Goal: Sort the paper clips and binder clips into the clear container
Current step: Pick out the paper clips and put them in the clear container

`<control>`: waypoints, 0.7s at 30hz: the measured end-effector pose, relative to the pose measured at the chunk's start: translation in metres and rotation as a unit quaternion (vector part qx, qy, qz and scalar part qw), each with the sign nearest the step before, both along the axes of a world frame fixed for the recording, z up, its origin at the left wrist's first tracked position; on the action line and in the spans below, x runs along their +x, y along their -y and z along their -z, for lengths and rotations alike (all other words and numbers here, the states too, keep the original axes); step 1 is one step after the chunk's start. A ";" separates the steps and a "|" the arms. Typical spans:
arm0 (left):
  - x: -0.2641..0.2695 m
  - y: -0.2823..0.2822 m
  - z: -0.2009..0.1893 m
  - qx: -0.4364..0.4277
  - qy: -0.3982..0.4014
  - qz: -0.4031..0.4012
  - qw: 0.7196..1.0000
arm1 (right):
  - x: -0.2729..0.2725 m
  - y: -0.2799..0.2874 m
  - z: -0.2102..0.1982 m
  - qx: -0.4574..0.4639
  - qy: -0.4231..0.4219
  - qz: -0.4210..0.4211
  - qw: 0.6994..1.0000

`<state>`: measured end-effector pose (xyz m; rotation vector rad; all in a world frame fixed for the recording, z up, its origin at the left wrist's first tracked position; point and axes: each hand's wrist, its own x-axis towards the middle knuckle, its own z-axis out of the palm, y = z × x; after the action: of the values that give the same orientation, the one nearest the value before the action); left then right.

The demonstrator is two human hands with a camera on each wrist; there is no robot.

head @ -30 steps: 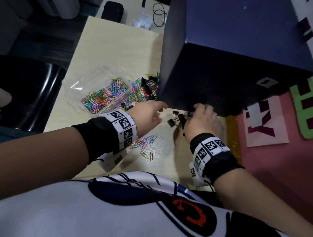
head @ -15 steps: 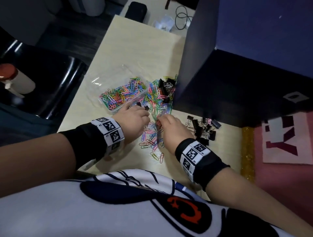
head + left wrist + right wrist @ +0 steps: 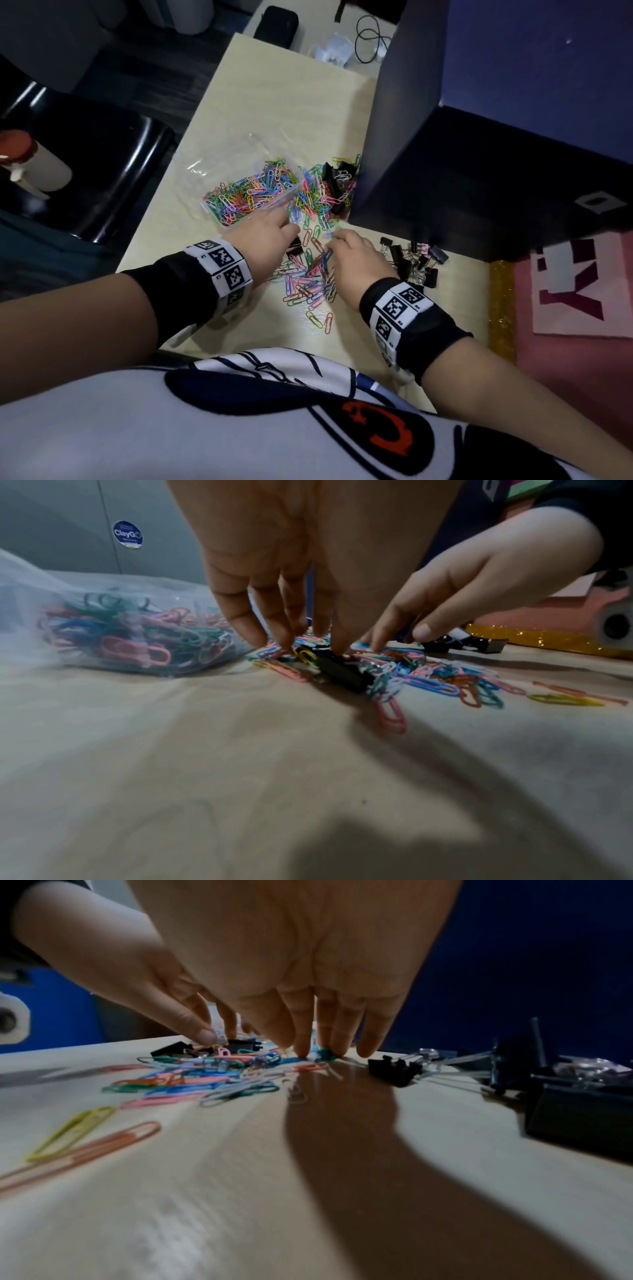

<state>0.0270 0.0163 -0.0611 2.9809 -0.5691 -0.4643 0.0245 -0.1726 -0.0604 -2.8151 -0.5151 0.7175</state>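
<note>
A clear container (image 3: 236, 219) full of coloured paper clips sits at the left on the pale table (image 3: 274, 109). Loose paper clips (image 3: 310, 284) are spread in front of it. My left hand (image 3: 279, 228) reaches down into them, its straight fingers (image 3: 257, 634) touching the clips beside a black binder clip (image 3: 342, 670). My right hand (image 3: 337, 241) is next to it, and its fingertips (image 3: 303, 1046) press on the clips. A heap of black binder clips (image 3: 416, 265) lies to the right. More clips (image 3: 334, 183) lie behind the container.
A tall dark blue box (image 3: 496, 137) stands on the table close behind and to the right of the clips. A pink board with a gold glitter strip (image 3: 500, 308) lies at the right. A black chair (image 3: 102, 164) stands left of the table's edge.
My right hand has left the binder clip heap and moved left onto the loose paper clips. My left hand has come down onto the same pile.
</note>
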 end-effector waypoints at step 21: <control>0.004 -0.008 -0.004 0.014 -0.056 0.007 0.998 | 0.004 -0.033 -0.004 -0.015 -0.012 -0.032 0.999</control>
<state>0.0315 0.0245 -0.0568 2.9549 -0.5765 -0.6404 0.0283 -0.1394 -0.0561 -2.8252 -0.5977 0.7764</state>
